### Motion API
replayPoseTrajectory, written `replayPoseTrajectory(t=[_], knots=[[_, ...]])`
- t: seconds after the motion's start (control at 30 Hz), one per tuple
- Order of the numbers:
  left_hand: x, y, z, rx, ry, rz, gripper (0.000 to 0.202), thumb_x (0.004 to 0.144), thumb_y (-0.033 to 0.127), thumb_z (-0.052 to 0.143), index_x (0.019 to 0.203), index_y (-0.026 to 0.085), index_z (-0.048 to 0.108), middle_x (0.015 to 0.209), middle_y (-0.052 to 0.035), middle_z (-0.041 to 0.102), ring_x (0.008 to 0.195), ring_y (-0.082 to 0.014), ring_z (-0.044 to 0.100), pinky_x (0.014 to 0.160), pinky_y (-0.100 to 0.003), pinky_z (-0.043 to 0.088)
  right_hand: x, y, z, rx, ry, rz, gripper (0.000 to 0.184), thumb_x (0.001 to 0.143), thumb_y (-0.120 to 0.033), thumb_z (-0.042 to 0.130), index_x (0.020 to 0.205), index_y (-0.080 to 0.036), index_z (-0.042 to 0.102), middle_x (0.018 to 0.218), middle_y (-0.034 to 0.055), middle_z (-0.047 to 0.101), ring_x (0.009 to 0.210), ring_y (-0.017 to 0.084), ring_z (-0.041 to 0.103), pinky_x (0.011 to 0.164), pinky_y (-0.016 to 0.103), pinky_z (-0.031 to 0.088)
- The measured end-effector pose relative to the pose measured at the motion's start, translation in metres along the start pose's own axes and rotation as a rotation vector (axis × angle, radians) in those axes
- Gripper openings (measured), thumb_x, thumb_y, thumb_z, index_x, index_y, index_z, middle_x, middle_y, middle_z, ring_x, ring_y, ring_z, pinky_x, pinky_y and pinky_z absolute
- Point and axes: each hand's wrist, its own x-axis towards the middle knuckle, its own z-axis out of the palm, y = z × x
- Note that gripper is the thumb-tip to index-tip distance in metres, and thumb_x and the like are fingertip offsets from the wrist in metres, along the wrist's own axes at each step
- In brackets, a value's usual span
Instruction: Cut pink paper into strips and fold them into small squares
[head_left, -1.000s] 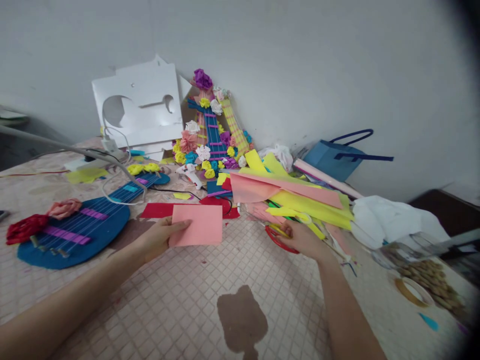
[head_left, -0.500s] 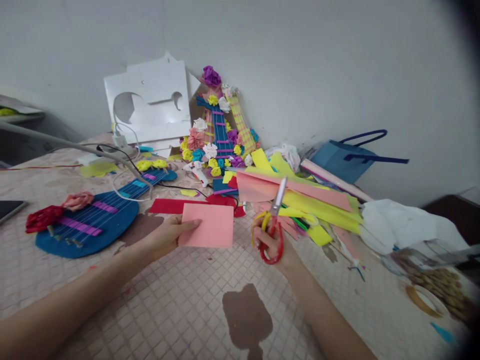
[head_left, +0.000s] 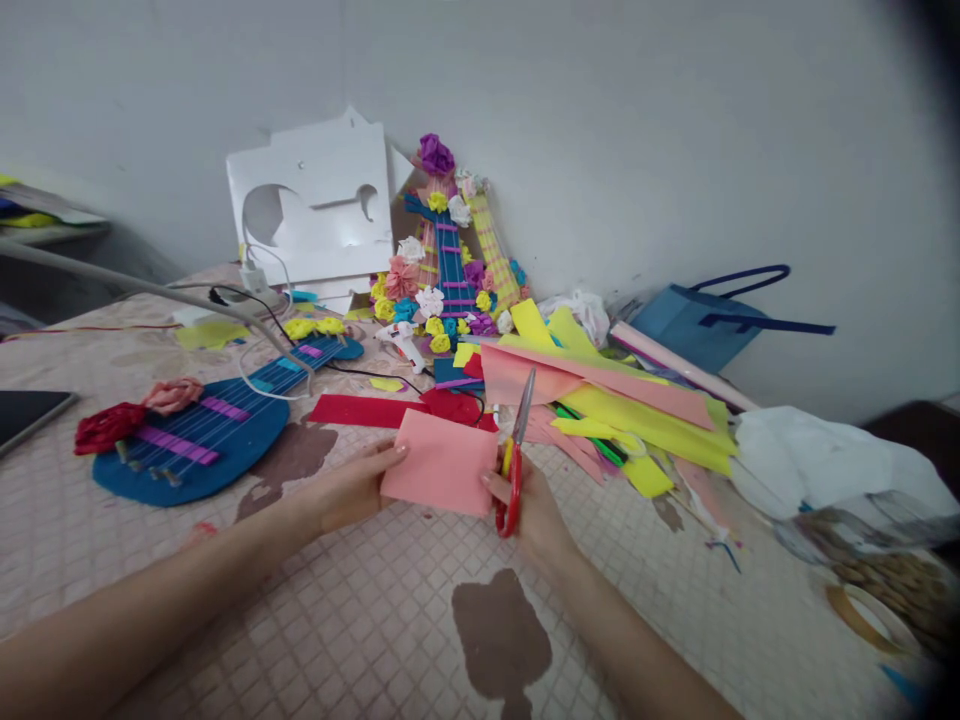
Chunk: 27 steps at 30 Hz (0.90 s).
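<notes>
A pink paper rectangle (head_left: 442,462) is held between both hands above the table. My left hand (head_left: 364,487) pinches its left edge, thumb on top. My right hand (head_left: 529,505) has the red and yellow scissors (head_left: 516,455) in its grip, blades pointing up and away, while its thumb also rests on the paper's right edge. Just behind the paper lies a red paper strip (head_left: 364,411). To the left is a blue paper guitar (head_left: 225,440) with purple bars, strings and red and pink paper flowers.
A white glue gun (head_left: 401,345) stands near several flower-decorated paper guitars (head_left: 450,260) against the wall. Pink and yellow paper sheets (head_left: 645,420) are piled at right, beside a blue bag (head_left: 697,320). A roll of tape (head_left: 870,620) lies far right; a white cable (head_left: 202,302) crosses at left.
My right hand has moved left with the scissors and now touches the paper's right edge. The paper has tilted and turned slightly. The view has shifted a little to the left.
</notes>
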Motion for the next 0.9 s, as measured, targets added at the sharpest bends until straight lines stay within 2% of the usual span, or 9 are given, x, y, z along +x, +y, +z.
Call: replayPoseTrajectory(t=[0.1, 0.23, 0.4, 0.5, 0.63, 0.7, 0.77, 0.83, 0.9], knots=[[-0.001, -0.006, 0.003, -0.112, -0.048, -0.046, 0.035, 0.082, 0.028, 0.066, 0.111, 0.010, 0.063, 0.109, -0.0135, 0.069, 0.098, -0.0231, 0.066, 0.086, -0.031, 0.052, -0.001, -0.004, 0.000, -0.021, 0.004, -0.033, 0.027, 0.068, -0.031, 0.075, 0.087, -0.022, 0.059, 0.075, -0.0020, 0.058, 0.057, 0.010, 0.051, 0.048, 0.021, 0.040], [-0.001, -0.010, 0.012, -0.103, 0.111, -0.092, 0.025, 0.088, 0.016, 0.057, 0.111, 0.008, 0.061, 0.103, -0.0138, 0.070, 0.090, -0.0202, 0.069, 0.081, -0.029, 0.055, -0.002, -0.008, 0.001, -0.020, -0.023, -0.033, 0.030, 0.068, -0.037, 0.075, 0.089, -0.021, 0.059, 0.077, -0.0010, 0.060, 0.059, 0.010, 0.052, 0.051, 0.022, 0.041], [0.000, 0.006, 0.017, -0.120, 0.243, -0.044, 0.020, 0.088, 0.010, 0.054, 0.106, 0.007, 0.062, 0.098, -0.0137, 0.072, 0.083, -0.0189, 0.071, 0.076, -0.026, 0.057, -0.004, -0.007, 0.000, 0.035, 0.009, -0.026, 0.036, 0.069, -0.044, 0.074, 0.092, -0.020, 0.059, 0.071, -0.0014, 0.058, 0.058, 0.010, 0.050, 0.048, 0.021, 0.036], [0.000, 0.014, 0.015, -0.141, 0.249, -0.027, 0.020, 0.088, 0.010, 0.054, 0.105, 0.006, 0.062, 0.096, -0.0142, 0.072, 0.081, -0.0187, 0.071, 0.075, -0.025, 0.058, -0.005, -0.004, -0.001, 0.049, -0.020, -0.030, 0.036, 0.071, -0.045, 0.072, 0.095, -0.022, 0.058, 0.078, 0.0000, 0.059, 0.060, 0.011, 0.050, 0.047, 0.021, 0.035], [0.000, 0.010, 0.014, -0.101, 0.219, -0.032, 0.023, 0.086, 0.011, 0.057, 0.108, 0.007, 0.061, 0.099, -0.0145, 0.071, 0.085, -0.0199, 0.071, 0.078, -0.026, 0.057, -0.007, -0.002, 0.003, 0.010, -0.036, -0.018, 0.031, 0.069, -0.039, 0.075, 0.089, -0.021, 0.060, 0.072, -0.0027, 0.055, 0.055, 0.009, 0.043, 0.047, 0.022, 0.034], [0.000, 0.007, 0.014, -0.091, 0.211, -0.031, 0.025, 0.087, 0.015, 0.058, 0.111, 0.008, 0.060, 0.103, -0.0138, 0.070, 0.088, -0.0192, 0.070, 0.080, -0.026, 0.056, -0.007, -0.003, 0.005, -0.007, -0.034, -0.021, 0.030, 0.066, -0.035, 0.077, 0.085, -0.020, 0.060, 0.070, -0.0037, 0.053, 0.054, 0.008, 0.040, 0.047, 0.021, 0.033], [-0.001, 0.006, 0.015, -0.132, 0.185, -0.039, 0.029, 0.092, 0.029, 0.053, 0.113, 0.010, 0.060, 0.107, -0.0131, 0.070, 0.090, -0.0197, 0.069, 0.081, -0.029, 0.056, -0.008, -0.004, 0.007, -0.025, -0.031, -0.020, 0.028, 0.065, -0.033, 0.077, 0.081, -0.021, 0.058, 0.066, -0.0048, 0.051, 0.052, 0.008, 0.037, 0.045, 0.021, 0.031], [-0.003, 0.008, 0.017, -0.181, 0.135, -0.057, 0.044, 0.094, 0.045, 0.042, 0.114, 0.010, 0.061, 0.107, -0.0137, 0.069, 0.092, -0.0219, 0.069, 0.079, -0.032, 0.056, -0.008, -0.004, 0.006, -0.045, -0.027, -0.017, 0.026, 0.066, -0.032, 0.077, 0.075, -0.021, 0.055, 0.063, -0.0058, 0.048, 0.051, 0.008, 0.036, 0.044, 0.021, 0.030], [-0.005, 0.012, 0.018, -0.200, 0.090, -0.073, 0.049, 0.096, 0.048, 0.035, 0.114, 0.011, 0.061, 0.105, -0.0129, 0.070, 0.092, -0.0227, 0.068, 0.076, -0.033, 0.056, -0.008, -0.004, 0.005, -0.058, -0.024, -0.009, 0.026, 0.067, -0.032, 0.076, 0.073, -0.021, 0.053, 0.062, -0.0063, 0.046, 0.050, 0.007, 0.037, 0.044, 0.020, 0.029]])
